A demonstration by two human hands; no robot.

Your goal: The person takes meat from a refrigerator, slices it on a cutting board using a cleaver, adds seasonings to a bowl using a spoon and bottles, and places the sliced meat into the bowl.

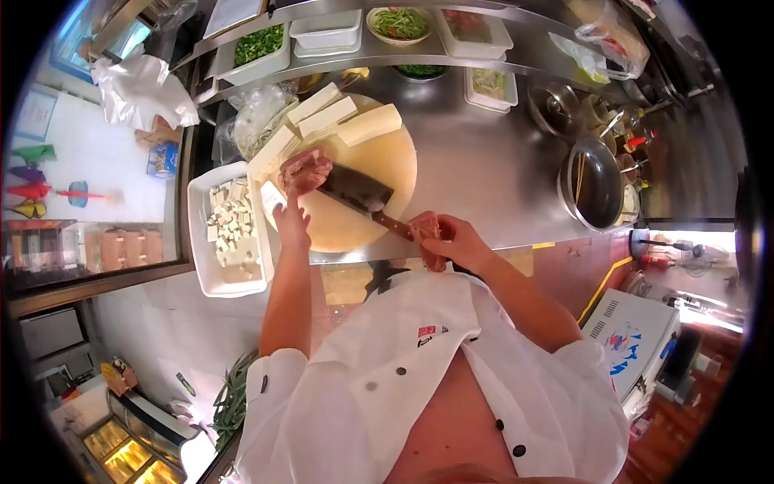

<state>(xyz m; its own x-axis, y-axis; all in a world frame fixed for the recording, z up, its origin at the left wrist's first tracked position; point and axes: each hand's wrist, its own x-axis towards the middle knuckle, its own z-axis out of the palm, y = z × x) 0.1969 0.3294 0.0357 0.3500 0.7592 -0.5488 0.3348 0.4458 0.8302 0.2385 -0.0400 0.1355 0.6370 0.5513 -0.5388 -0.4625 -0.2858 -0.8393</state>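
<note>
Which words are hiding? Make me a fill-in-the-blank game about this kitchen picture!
1. The cutting board has a ____ shape.
2. The white tub to the left of the board holds lots of small white ____.
3. The cleaver has its ____ pointing towards the right hand.
4. The right hand holds a piece of reddish raw ____.

Missing words: round; cubes; handle; meat.

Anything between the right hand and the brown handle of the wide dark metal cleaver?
Yes: the pinkish raw meat strip held in the right hand shows between its fingers and the cleaver's brown handle, covering the handle's end in this view. Can't tell whether meat and handle touch.
</note>
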